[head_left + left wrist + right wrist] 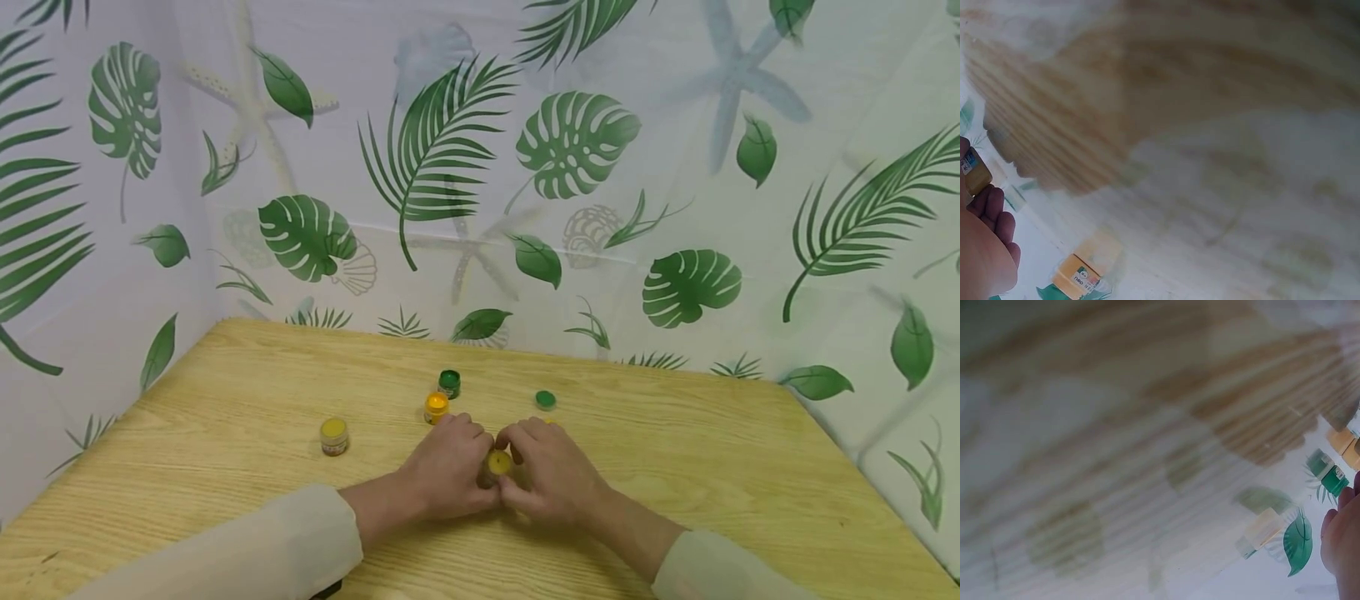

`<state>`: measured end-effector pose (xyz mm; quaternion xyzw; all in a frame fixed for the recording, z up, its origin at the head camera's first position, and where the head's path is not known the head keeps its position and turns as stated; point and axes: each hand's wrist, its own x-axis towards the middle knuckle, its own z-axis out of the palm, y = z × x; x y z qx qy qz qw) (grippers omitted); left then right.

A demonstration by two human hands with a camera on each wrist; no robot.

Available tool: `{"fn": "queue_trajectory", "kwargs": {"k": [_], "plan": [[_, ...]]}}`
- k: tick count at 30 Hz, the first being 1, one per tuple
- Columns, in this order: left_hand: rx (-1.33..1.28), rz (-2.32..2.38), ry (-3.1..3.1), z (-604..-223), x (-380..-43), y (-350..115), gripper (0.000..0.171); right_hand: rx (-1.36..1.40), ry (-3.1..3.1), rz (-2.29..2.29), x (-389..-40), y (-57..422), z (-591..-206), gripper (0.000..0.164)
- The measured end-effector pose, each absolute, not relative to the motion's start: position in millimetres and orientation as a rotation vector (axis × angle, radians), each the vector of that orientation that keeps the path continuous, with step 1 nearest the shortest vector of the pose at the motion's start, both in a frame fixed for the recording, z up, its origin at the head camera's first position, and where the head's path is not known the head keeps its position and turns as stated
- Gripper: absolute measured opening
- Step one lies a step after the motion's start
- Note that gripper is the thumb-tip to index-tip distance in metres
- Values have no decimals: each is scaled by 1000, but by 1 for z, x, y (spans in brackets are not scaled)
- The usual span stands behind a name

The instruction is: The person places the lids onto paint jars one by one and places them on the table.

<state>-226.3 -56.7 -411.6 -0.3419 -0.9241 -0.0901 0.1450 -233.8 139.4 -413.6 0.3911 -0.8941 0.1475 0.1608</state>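
In the head view, a small paint jar (499,462) with a dull yellow top stands between my two hands over the table. My left hand (452,473) grips the jar from its left side, fingers curled round it. From the other side my right hand (558,479) holds its top edge between curled fingers and thumb. The left wrist view catches part of the left hand (988,250) against the labelled jar (977,175). Only the edge of the right hand (1342,540) shows in the right wrist view; its fingertips are out of frame.
Beyond my hands stand an uncovered orange paint jar (437,407) and an uncovered green paint jar (449,383). A green lid (545,400) lies to their right. Another yellow-topped jar (333,436) stands left on the wooden table (247,392). A leaf-print sheet (465,292) hangs behind.
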Motion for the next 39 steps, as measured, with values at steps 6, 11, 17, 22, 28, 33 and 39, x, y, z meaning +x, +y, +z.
{"fn": "queue_trajectory", "kwargs": {"k": [6, 11, 17, 22, 28, 33, 39], "plan": [[-978, -267, -2672, -412, -226, -57, 30, 1128, -2546, 418, -233, 139, -412, 25], [-977, -255, -2675, -412, -226, -57, 31, 1120, -2550, 409, -232, 138, -412, 24], [-980, -248, -2674, -412, -226, -56, 31, 1116, -2549, 398, -234, 139, -413, 23], [-979, -237, -2671, -413, -226, -55, 33, 1112, -2550, 390, -235, 139, -414, 22], [-980, -249, -2674, -413, -226, -55, 33, 1102, -2549, 397, -234, 139, -413, 21], [-981, -259, -2694, -412, -226, -55, 34, 1078, -2569, 412, -233, 138, -413, 20], [-985, -261, -2706, -412, -226, -55, 33, 1048, -2592, 403, -234, 138, -413, 23]]}}
